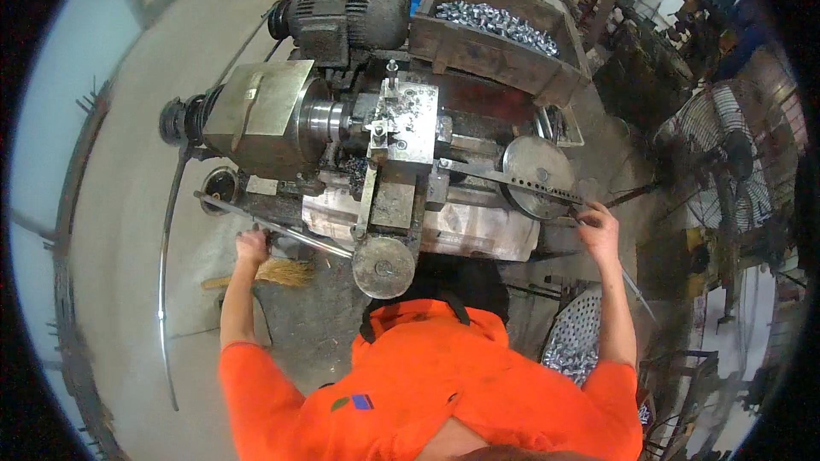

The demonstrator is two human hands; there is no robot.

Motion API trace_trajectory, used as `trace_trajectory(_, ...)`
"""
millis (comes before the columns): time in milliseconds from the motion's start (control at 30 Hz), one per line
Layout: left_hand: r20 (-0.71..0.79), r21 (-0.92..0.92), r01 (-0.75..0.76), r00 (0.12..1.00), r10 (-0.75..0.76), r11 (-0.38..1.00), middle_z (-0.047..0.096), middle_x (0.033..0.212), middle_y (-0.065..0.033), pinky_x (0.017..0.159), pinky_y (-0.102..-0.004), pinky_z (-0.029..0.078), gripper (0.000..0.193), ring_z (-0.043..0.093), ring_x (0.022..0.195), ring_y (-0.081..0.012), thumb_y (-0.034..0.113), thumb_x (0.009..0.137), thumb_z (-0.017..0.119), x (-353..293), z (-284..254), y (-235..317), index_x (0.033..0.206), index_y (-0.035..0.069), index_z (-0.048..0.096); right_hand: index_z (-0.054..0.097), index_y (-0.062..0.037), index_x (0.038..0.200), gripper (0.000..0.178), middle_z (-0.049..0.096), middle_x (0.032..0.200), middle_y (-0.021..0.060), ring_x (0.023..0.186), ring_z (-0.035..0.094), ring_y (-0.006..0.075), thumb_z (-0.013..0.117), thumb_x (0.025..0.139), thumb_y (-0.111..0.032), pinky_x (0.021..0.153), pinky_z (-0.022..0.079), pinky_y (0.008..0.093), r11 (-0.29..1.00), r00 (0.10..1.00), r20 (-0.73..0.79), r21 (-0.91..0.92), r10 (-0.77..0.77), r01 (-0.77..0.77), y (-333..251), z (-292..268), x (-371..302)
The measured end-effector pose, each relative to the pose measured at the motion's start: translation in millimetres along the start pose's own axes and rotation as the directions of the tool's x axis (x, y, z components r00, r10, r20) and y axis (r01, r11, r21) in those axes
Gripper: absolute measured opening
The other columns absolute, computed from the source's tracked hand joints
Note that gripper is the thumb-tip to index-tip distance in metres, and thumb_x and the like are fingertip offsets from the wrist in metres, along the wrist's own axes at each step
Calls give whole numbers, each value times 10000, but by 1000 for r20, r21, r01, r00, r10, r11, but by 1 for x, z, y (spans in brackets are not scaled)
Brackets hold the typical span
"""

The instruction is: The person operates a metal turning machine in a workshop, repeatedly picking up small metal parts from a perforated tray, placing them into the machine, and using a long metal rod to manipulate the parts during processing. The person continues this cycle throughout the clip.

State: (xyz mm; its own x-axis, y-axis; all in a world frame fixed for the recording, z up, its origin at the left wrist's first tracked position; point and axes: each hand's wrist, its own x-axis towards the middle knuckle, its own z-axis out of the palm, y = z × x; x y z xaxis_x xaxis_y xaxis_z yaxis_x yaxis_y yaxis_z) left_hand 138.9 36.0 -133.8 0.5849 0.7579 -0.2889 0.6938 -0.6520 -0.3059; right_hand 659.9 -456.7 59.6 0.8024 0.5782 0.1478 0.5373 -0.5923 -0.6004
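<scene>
A small metal lathe stands in front of me, with a bright chuck (327, 122) and a tool post block (412, 124) covered in metal chips. My left hand (252, 245) is closed at a long steel lever (290, 232), which runs to a round disc (384, 267) at the near side. On the right, my right hand (598, 230) curls round the outer end of a flat perforated bar (512, 179). That bar passes over a large round handwheel (538, 172). Past my right forearm a thin rod (639, 294) shows; whether the hand touches it I cannot tell.
Behind the lathe are a finned motor (350, 17) and a wooden crate (504, 53) of small metal parts. A perforated basket (576, 324) with more parts sits low at right, near a caged fan (726, 154). A straw broom (282, 272) lies at left.
</scene>
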Motion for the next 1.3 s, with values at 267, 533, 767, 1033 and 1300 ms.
trace_trajectory(267, -159, -526, 81, 968, -192, 847, 652, 775, -126, 558, -370, 487, 336, 638, 691, -215, 247, 786, 651, -20, 9, -29, 1005, -5, 605, 641, -57, 997, 405, 627, 934, 189, 899, 593, 355, 608, 608, -166, 804, 474, 402, 745, 938, -186, -570, 294, -347, 162, -45, -82)
trace_trajectory(533, 165, -980, 78, 833, -528, -182, 617, 747, -113, 467, -302, 520, 416, 607, 571, -176, 295, 857, 590, -43, -109, -31, 1089, -46, 538, 622, -6, 868, 324, 624, 734, 176, 684, 613, 339, 600, 632, -227, 625, 486, 414, 773, 946, 56, -593, 319, -226, 209, -31, -157)
trace_trajectory(767, 133, -980, 16, 799, -587, -201, 549, 696, -80, 473, -353, 528, 314, 570, 556, -186, 256, 847, 559, 5, -88, 5, 980, -3, 444, 616, 2, 933, 318, 508, 607, 28, 475, 446, 138, 508, 639, -52, 418, 326, 274, 624, 650, 388, 208, 654, -753, 113, 25, -218)
trace_trajectory(1033, 107, -986, 9, 804, -584, -169, 567, 771, -128, 457, -357, 527, 315, 593, 569, -238, 244, 820, 562, 3, -84, -5, 925, -43, 483, 605, -14, 936, 308, 409, 516, -18, 391, 348, 97, 487, 654, -47, 369, 245, 249, 511, 674, 465, 439, 574, -739, 84, 47, -232)
trace_trajectory(1300, 157, -986, 105, 823, -545, -126, 582, 639, -120, 398, -346, 509, 315, 604, 484, -253, 272, 821, 545, -11, -113, -1, 767, -38, 544, 604, 5, 846, 238, 428, 527, -3, 422, 416, 125, 504, 642, -66, 388, 296, 292, 760, 826, 290, 329, 484, -561, 100, 46, -229)
